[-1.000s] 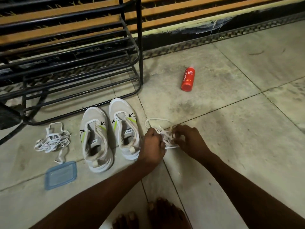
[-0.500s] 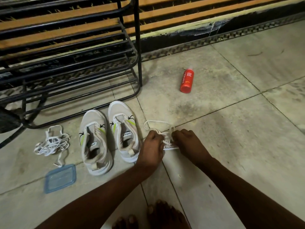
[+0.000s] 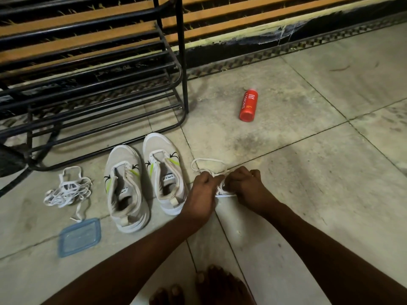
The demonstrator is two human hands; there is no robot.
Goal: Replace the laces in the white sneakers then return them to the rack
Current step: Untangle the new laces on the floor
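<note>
Two white sneakers with green stripes stand side by side on the tiled floor, the left sneaker [image 3: 124, 188] and the right sneaker [image 3: 164, 172], both without laces, toes toward the rack. Just right of them lies a bundle of white lace [image 3: 208, 165]. My left hand [image 3: 202, 192] and my right hand [image 3: 245, 188] both pinch that bundle with curled fingers, knuckles close together. A second tangle of white lace [image 3: 67, 190] lies loose on the floor left of the sneakers.
A black metal shoe rack [image 3: 92, 84] stands behind the sneakers. A red bottle [image 3: 247, 105] lies on the floor to the right. A blue plastic lid [image 3: 79, 237] sits near the left lace. My bare toes [image 3: 204, 287] show at the bottom.
Both hands stay on the lace bundle, working it with small finger movements. The view has shifted slightly; nothing else moved.
</note>
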